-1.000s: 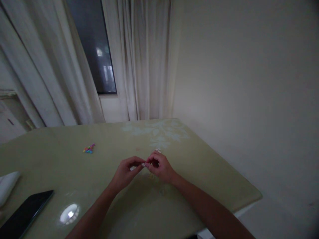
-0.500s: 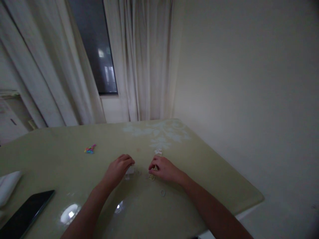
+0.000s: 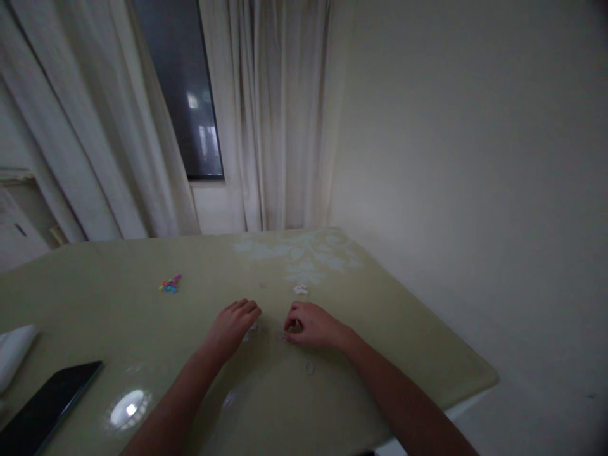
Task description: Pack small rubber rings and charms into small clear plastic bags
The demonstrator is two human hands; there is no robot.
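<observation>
My left hand (image 3: 236, 324) bends over the tabletop with its fingers together and curled down. Beneath its fingertips a small whitish piece (image 3: 253, 327) partly shows, too faint to name. A short gap away, my right hand (image 3: 311, 324) curls thumb and forefinger into a pinch low over the table. What lies between those fingertips is too small to make out. A pale little ring (image 3: 310, 367) rests on the table in front of my right hand. Behind that hand lies a small cluster of white pieces (image 3: 301, 289).
The glossy greenish table (image 3: 380, 310) meets a plain wall on its right. Farther left sits a pile of small multicoloured pieces (image 3: 170, 284). A dark tablet-like slab (image 3: 50, 405) and a white object (image 3: 16, 354) lie at the left edge. Curtains (image 3: 266, 126) hang behind.
My left hand has shifted slightly right and covers more of the whitish piece. My right hand has dipped a little; the yellowish rings seen under its fingertips no longer show.
</observation>
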